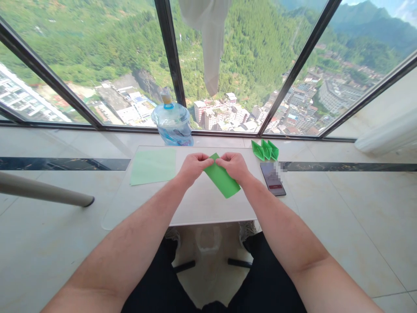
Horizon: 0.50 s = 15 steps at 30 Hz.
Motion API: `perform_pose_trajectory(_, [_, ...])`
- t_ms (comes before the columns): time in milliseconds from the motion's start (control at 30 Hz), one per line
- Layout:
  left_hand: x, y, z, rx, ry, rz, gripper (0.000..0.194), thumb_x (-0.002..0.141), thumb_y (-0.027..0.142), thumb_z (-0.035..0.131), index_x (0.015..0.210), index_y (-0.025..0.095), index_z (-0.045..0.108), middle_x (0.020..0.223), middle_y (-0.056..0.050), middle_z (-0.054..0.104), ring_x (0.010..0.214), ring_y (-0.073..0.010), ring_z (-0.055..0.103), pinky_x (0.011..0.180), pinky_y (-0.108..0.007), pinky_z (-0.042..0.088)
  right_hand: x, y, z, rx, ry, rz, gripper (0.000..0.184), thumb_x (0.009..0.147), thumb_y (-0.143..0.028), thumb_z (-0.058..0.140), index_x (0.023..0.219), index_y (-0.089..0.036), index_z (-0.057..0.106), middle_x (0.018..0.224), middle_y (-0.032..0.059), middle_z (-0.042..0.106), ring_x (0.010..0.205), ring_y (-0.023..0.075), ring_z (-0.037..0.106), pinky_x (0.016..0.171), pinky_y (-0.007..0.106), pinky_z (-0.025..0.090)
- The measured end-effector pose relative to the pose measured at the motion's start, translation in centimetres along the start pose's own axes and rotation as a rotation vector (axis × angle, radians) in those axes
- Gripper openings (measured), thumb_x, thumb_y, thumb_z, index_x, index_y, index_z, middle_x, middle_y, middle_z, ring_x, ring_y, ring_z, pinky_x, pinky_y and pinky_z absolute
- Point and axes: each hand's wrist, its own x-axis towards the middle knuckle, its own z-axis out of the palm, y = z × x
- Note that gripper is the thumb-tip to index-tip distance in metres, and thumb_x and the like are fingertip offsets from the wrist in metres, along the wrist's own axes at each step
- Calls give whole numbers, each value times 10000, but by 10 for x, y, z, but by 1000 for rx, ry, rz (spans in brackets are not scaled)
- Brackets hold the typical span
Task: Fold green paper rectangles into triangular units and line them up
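Observation:
A bright green piece of folded paper (224,179) is held slantwise above the white table, its upper end between my two hands. My left hand (194,167) pinches its upper left corner between thumb and fingers. Close beside it, my right hand (235,166) grips the upper right edge the same way, thumb tips nearly meeting. To the left lies a stack of pale green paper sheets (153,166), flat on the table. Several folded green paper pieces (265,150) stand in a row at the table's far right corner.
The low white table (143,208) stands before tall windows. A phone (273,179) lies at its right edge. Behind the table stands a large clear blue water bottle (173,124). A grey pole (45,190) reaches in from the left, and a white curtain (210,43) hangs ahead.

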Motion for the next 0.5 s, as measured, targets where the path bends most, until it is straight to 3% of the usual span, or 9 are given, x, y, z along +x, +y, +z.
perform_pose_trajectory(167, [1, 4, 6, -248, 49, -92, 348, 500, 368, 871, 667, 140, 669, 629, -12, 622, 632, -149, 581, 656, -312, 482, 0, 1, 8, 224, 70, 104, 291, 623, -459, 760, 635, -200, 629, 585, -24, 589, 543, 128, 506, 510, 270, 416])
perform_pose_trajectory(367, [0, 8, 5, -95, -28, -65, 317, 499, 354, 874, 612, 146, 663, 582, -7, 612, 590, -145, 564, 605, -291, 422, 2, 2, 6, 295, -28, 62, 275, 594, -410, 803, 674, -182, 672, 624, -19, 625, 589, 125, 526, 558, 267, 424])
perform_pose_trajectory(500, [-2, 7, 4, -130, 14, -71, 337, 500, 370, 881, 604, 145, 652, 593, -13, 622, 601, -156, 583, 622, -306, 449, 4, 5, 6, 278, 48, 33, 266, 618, -406, 800, 640, -179, 662, 592, -24, 594, 572, 117, 498, 546, 267, 400])
